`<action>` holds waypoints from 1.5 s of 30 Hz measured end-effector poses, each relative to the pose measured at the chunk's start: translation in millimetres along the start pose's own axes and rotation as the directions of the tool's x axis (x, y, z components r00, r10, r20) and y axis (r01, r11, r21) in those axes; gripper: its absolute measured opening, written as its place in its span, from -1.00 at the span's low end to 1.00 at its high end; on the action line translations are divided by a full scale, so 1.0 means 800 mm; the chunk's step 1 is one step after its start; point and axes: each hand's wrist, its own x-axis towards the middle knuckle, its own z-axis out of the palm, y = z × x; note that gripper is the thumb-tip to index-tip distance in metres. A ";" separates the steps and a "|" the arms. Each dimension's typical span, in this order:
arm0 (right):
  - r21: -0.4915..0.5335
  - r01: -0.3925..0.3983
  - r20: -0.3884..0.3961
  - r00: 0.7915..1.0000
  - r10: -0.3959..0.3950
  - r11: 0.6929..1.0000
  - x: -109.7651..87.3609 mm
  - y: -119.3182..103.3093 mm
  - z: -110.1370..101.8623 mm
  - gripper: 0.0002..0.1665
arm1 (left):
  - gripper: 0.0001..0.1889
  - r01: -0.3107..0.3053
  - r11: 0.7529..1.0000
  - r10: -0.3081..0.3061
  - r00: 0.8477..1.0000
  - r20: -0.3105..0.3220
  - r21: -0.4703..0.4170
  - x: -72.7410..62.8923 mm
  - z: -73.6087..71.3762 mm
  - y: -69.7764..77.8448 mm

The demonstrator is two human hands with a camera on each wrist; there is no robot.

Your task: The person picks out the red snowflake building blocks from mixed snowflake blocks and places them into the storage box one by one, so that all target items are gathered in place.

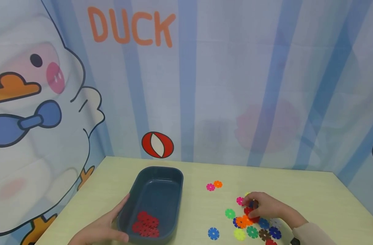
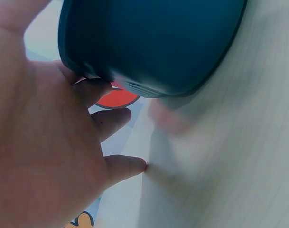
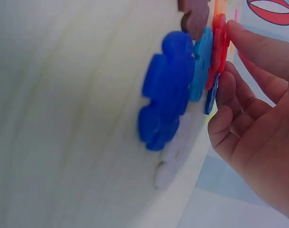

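Note:
A dark blue-grey tray (image 1: 162, 194) stands on the table, with several red snowflake discs (image 1: 145, 224) inside at its near end. Around its near left corner, my left hand (image 1: 102, 226) grips the tray, thumb at the near wall and fingers along the left side. My right hand (image 1: 264, 206) is over a cluster of coloured discs, thumb apart from the fingers. In the right wrist view, its thumb touches a red disc (image 3: 219, 45) and other fingers bend beside a dark blue disc (image 3: 211, 97). A brighter blue disc (image 3: 165, 90) lies in front.
A pink disc (image 1: 210, 187) and an orange disc (image 1: 218, 184) lie farther back. Nearer are a blue disc (image 1: 213, 233), a green disc (image 1: 230, 213) and a yellow disc (image 1: 239, 234). Behind the table (image 1: 192, 204) hangs a printed cloth (image 1: 217, 85).

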 end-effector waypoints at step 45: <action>-0.051 0.327 0.063 0.944 -0.324 0.944 0.071 -0.137 0.024 -0.69 | 0.21 -0.014 0.999 0.015 1.000 -0.023 0.046 0.002 0.000 0.002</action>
